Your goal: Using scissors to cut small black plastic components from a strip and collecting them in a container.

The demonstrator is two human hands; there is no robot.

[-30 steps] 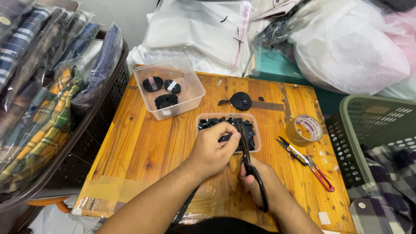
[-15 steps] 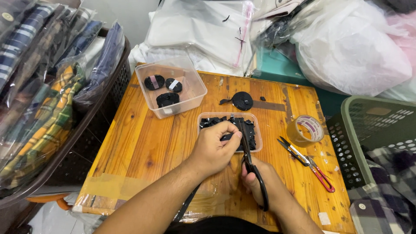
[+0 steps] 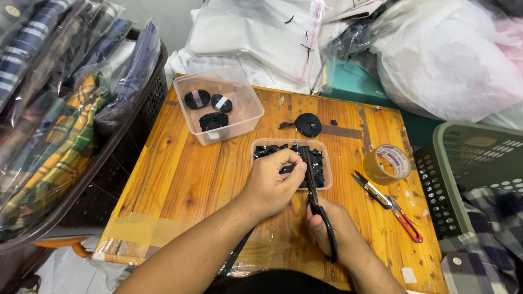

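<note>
My right hand [image 3: 330,226] grips black scissors [image 3: 312,184] whose blades point away from me over a small clear tray [image 3: 258,145] holding several cut black pieces. My left hand [image 3: 271,181] pinches a narrow black strip [image 3: 289,169] at the blades, just above that tray. The strip trails down under my left forearm toward the table's front edge.
A larger clear tub [image 3: 239,97] with three black rolls sits at the back left. A black roll [image 3: 308,124] lies behind the tray. Clear tape roll [image 3: 387,163] and red-handled snips [image 3: 388,204] lie at right. Baskets of clothes flank the wooden table [image 3: 182,179].
Both hands stay at the tray with the scissors and strip; only a slight shift of the fingers and the view is visible.
</note>
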